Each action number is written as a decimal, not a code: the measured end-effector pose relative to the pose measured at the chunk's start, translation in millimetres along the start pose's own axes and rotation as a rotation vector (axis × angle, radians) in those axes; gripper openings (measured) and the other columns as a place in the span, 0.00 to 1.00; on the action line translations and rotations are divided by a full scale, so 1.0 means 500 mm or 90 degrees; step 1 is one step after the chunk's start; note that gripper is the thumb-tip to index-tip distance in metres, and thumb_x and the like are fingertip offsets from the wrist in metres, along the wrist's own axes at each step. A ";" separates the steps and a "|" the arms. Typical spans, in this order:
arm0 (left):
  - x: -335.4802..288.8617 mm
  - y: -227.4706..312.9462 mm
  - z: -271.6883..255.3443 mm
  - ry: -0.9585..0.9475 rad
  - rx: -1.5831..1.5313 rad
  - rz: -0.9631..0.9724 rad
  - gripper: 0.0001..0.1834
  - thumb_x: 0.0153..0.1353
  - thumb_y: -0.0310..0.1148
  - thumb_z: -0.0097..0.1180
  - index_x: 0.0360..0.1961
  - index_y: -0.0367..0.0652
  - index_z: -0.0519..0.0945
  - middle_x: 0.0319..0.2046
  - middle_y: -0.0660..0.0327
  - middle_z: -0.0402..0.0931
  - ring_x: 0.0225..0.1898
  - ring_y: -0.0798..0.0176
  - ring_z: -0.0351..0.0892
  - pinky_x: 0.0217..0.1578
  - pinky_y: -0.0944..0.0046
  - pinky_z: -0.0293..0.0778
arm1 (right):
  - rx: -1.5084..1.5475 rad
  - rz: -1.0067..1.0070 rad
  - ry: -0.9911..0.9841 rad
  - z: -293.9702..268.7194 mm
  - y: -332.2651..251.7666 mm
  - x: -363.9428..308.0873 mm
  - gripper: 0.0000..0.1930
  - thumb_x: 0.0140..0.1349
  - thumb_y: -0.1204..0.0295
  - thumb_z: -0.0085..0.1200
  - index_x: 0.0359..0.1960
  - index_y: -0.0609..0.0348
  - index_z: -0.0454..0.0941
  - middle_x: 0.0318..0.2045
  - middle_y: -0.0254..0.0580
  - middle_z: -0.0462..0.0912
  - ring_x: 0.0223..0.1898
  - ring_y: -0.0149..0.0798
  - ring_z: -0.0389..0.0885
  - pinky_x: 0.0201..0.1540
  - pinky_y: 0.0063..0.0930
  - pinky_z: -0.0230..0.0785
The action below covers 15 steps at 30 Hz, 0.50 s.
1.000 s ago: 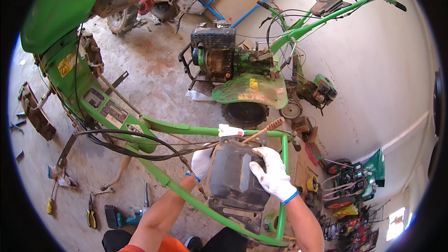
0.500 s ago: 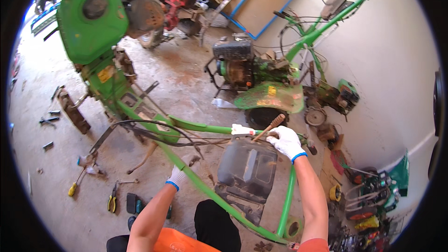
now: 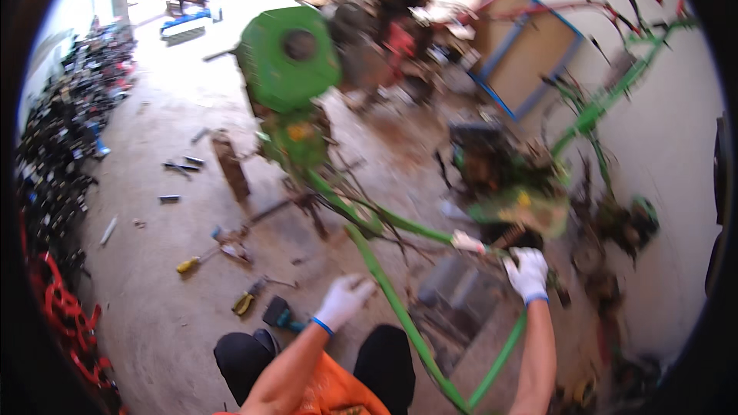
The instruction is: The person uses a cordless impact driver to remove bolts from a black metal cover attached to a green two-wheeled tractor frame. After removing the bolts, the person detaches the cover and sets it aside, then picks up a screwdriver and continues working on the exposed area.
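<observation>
My left hand [image 3: 346, 303], in a white glove with a blue cuff, hovers just left of the green handlebar frame [image 3: 395, 294]. Its fingers are loosely bent, somewhat blurred, with nothing visible in them. At the far bend of that same handlebar, my right hand [image 3: 528, 273], gloved alike, has its fingers curled over the bar. A brown-handled tool [image 3: 509, 237] sticks out beside the right fingertips, smeared by motion. Under the bars lies a dark, dusty box-like part [image 3: 455, 296]. The handlebar runs forward to a green machine body [image 3: 288, 61] with a round dark cap.
Left on the concrete floor lie a yellow-handled screwdriver [image 3: 188, 263], pliers [image 3: 244, 301], a teal-and-black power drill [image 3: 283, 313] and several dark cylinders. A heap of dark parts [image 3: 58, 161] lines the left side. Another green tiller [image 3: 523, 211] stands ahead right, near a blue-framed board [image 3: 523, 54].
The view has swung left, so the scene sits further right and the dark heap shows. My left hand has come from behind the handlebar to its left side; the right stays at the bar.
</observation>
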<state>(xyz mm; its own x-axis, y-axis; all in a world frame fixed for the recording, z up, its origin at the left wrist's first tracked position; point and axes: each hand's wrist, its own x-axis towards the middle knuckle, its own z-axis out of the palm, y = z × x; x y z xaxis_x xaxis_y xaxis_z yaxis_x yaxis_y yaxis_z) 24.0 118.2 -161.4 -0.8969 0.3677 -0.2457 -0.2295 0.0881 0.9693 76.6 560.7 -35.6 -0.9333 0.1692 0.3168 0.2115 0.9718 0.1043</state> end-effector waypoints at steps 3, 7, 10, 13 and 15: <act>-0.008 0.037 0.006 0.017 -0.177 0.024 0.15 0.75 0.37 0.59 0.47 0.34 0.86 0.28 0.63 0.84 0.25 0.72 0.78 0.26 0.70 0.74 | -0.015 0.037 -0.144 -0.015 0.041 -0.013 0.25 0.65 0.51 0.61 0.60 0.47 0.83 0.57 0.43 0.85 0.63 0.49 0.77 0.67 0.49 0.67; 0.037 -0.053 -0.043 0.080 -0.224 0.009 0.13 0.75 0.37 0.59 0.44 0.36 0.86 0.24 0.66 0.79 0.20 0.74 0.73 0.23 0.69 0.69 | 0.064 -0.012 -0.209 -0.025 0.074 -0.010 0.32 0.58 0.60 0.63 0.67 0.46 0.78 0.62 0.47 0.82 0.68 0.52 0.75 0.71 0.51 0.65; 0.059 -0.226 -0.099 0.321 -0.188 -0.065 0.12 0.73 0.37 0.59 0.44 0.37 0.85 0.26 0.63 0.80 0.20 0.69 0.75 0.22 0.63 0.71 | 0.093 -0.070 -0.195 -0.014 0.069 0.000 0.36 0.50 0.67 0.65 0.67 0.48 0.78 0.64 0.51 0.81 0.66 0.56 0.78 0.71 0.51 0.69; 0.003 -0.396 -0.145 0.233 0.301 -0.259 0.16 0.68 0.38 0.57 0.49 0.41 0.87 0.36 0.50 0.86 0.37 0.52 0.87 0.41 0.53 0.81 | 0.099 -0.107 -0.146 0.018 0.063 0.017 0.34 0.46 0.76 0.62 0.62 0.51 0.80 0.58 0.53 0.84 0.61 0.58 0.81 0.68 0.47 0.73; -0.049 -0.474 -0.155 0.127 0.562 -0.257 0.18 0.65 0.38 0.57 0.51 0.43 0.88 0.44 0.44 0.88 0.49 0.43 0.88 0.53 0.49 0.81 | 0.121 -0.129 -0.113 0.041 0.068 0.020 0.32 0.46 0.81 0.59 0.58 0.53 0.81 0.54 0.54 0.85 0.58 0.60 0.83 0.65 0.46 0.75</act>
<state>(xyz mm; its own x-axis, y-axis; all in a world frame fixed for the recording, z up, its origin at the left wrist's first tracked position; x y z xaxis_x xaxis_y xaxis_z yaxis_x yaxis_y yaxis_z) 71.1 16.7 -385.4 -0.8789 0.0027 -0.4770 -0.2409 0.8606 0.4488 68.7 598.7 -48.2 -0.9904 -0.0217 0.1362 -0.0267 0.9990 -0.0352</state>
